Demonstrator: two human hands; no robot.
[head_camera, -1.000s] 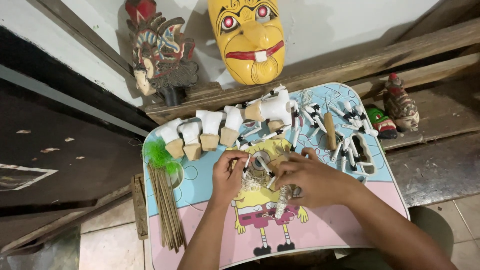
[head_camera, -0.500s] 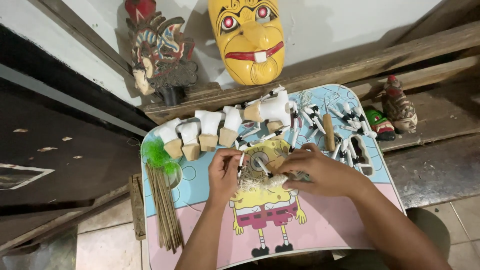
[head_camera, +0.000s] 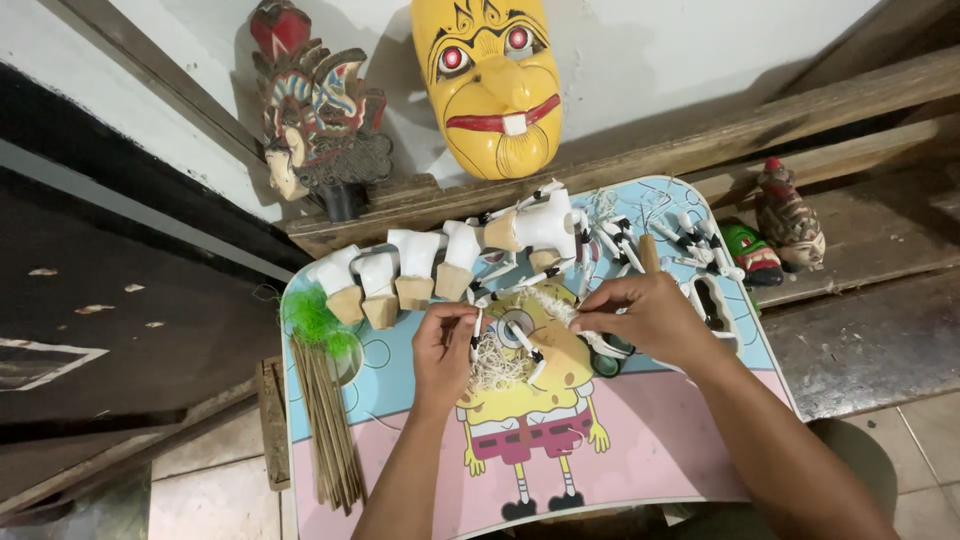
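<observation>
My left hand (head_camera: 442, 345) pinches a small white stick piece with a black tip (head_camera: 478, 327) over a pale tangle of string (head_camera: 497, 366). My right hand (head_camera: 645, 317) is closed on white string (head_camera: 551, 305) that runs toward the left hand. Both hands hover above a small lap table (head_camera: 640, 440) printed with a yellow cartoon figure. Another black-tipped white piece (head_camera: 527, 345) lies between the hands.
A row of white-and-tan wooden puppet torsos (head_camera: 420, 270) lines the table's far edge, with several black-tipped white limbs (head_camera: 690, 245) at right. Bamboo sticks (head_camera: 328, 425) and green fibre (head_camera: 312, 320) lie left. A yellow mask (head_camera: 490, 85), carved heads (head_camera: 315, 120) and small figurines (head_camera: 785, 215) stand behind.
Both hands have shifted slightly up the table and closer together; the right hand has drawn the string tauter toward the left hand's piece.
</observation>
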